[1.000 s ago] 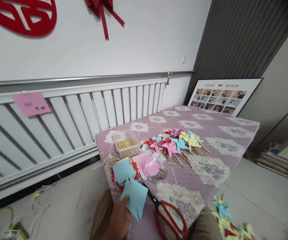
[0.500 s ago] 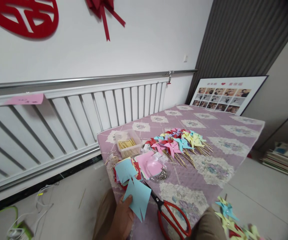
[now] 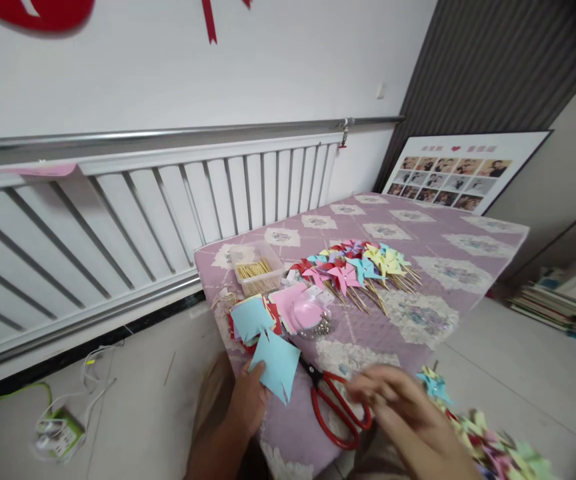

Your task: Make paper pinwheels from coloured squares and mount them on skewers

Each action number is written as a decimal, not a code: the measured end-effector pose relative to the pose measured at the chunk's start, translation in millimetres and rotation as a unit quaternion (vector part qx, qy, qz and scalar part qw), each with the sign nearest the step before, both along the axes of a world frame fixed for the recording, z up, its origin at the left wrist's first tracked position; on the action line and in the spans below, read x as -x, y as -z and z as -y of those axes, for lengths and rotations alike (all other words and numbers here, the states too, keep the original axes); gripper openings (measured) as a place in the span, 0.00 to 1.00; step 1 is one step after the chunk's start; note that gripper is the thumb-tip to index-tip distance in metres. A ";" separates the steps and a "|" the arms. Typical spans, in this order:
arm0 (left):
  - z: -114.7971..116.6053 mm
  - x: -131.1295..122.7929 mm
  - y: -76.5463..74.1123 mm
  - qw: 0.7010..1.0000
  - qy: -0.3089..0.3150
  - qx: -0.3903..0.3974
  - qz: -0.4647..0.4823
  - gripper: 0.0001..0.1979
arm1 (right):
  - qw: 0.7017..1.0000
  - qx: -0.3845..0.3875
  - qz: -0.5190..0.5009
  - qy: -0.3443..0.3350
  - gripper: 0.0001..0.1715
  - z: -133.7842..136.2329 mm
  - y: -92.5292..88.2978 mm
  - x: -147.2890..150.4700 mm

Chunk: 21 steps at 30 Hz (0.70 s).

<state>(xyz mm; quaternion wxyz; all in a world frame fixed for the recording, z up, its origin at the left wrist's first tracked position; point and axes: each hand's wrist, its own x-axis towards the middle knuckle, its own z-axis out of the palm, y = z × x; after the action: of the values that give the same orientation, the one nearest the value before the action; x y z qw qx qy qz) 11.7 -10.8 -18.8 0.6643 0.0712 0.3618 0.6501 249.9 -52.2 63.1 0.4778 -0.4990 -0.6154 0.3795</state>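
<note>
My left hand [image 3: 249, 400] pinches the edge of a light blue paper square [image 3: 277, 368] with slits cut in from its corners. Red-handled scissors [image 3: 341, 413] lie on the cloth just right of the paper, blades pointing up-left. My right hand [image 3: 398, 407] hovers at the scissors' handles; its curled fingers are blurred, and whether they hold anything cannot be made out. Beyond the held square is a stack of coloured paper squares [image 3: 253, 319], a blue one on top. Beside the stack sits a clear dish [image 3: 313, 317] with small metal pieces at its rim.
A clear plastic box [image 3: 258, 270] of thin wooden sticks stands behind the stack. Finished paper pinwheels [image 3: 353, 270] lie in a heap on the flowered tablecloth [image 3: 438, 273]. More pinwheels [image 3: 493, 440] are low at the right. A radiator [image 3: 168, 213] runs along the wall.
My right hand has come into view from the lower right, beside the scissors' handles. The view has tilted downward slightly. My left hand keeps hold of the blue paper square.
</note>
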 end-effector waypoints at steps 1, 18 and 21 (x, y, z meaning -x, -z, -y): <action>-0.1 0.5 0.0 1.000 0.001 -0.008 -0.001 0.19 | 0.999 0.008 0.047 -0.005 0.13 -11.7 5.8 6.6; 0.6 4.6 -7.3 0.999 0.018 0.024 -0.034 0.20 | 0.901 -0.083 0.427 -0.016 0.10 -26.3 86.6 13.7; 0.5 4.1 -8.6 0.999 0.016 0.021 -0.039 0.20 | 0.921 -0.053 0.385 0.006 0.10 -14.5 87.4 5.9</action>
<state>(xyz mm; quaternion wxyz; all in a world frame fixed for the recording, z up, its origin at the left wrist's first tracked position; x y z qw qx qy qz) 7.5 -11.3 -10.2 0.6611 0.0881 0.3998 0.6287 243.9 -37.7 -24.3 0.2322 -0.5843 -0.7680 0.1220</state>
